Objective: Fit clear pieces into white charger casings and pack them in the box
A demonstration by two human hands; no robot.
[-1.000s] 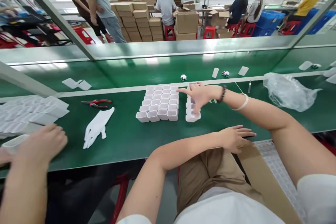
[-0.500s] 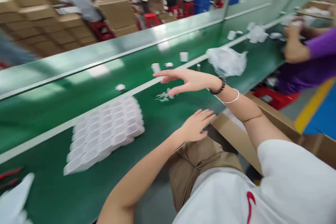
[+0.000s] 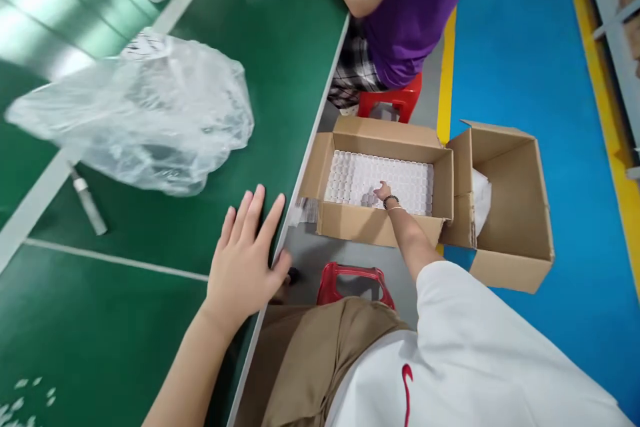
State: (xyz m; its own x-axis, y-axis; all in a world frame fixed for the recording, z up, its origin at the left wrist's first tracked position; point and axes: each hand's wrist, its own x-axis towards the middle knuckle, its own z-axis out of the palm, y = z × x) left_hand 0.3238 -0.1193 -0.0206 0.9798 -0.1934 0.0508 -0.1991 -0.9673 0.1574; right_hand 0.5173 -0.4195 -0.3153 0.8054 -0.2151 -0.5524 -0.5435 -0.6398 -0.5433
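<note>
My left hand [image 3: 244, 263] rests at the edge of the green tabletop [image 3: 150, 327], fingers spread, holding nothing. My right hand [image 3: 383, 191] reaches down into an open cardboard box [image 3: 370, 222] beside the table. Its fingers look parted over a white grid of small cells [image 3: 405, 177]; no held item shows, and I cannot tell whether the fingertips touch the grid. Near the hand, a few cells look darker. A clear plastic bag [image 3: 165, 113] lies crumpled on the table beyond my left hand, with a white pen-like tool [image 3: 89, 201] to its left.
A second open carton [image 3: 510, 200] holding a white bag [image 3: 481, 200] adjoins the box. Below it stands a red stool [image 3: 353, 271]. A person in a purple shirt [image 3: 415, 7] sits ahead at the table. Small white pieces [image 3: 17, 404] lie at lower left.
My view has swung right and down. My right hand has moved from above the table into the cardboard box. My left hand is now flat by the table edge.
</note>
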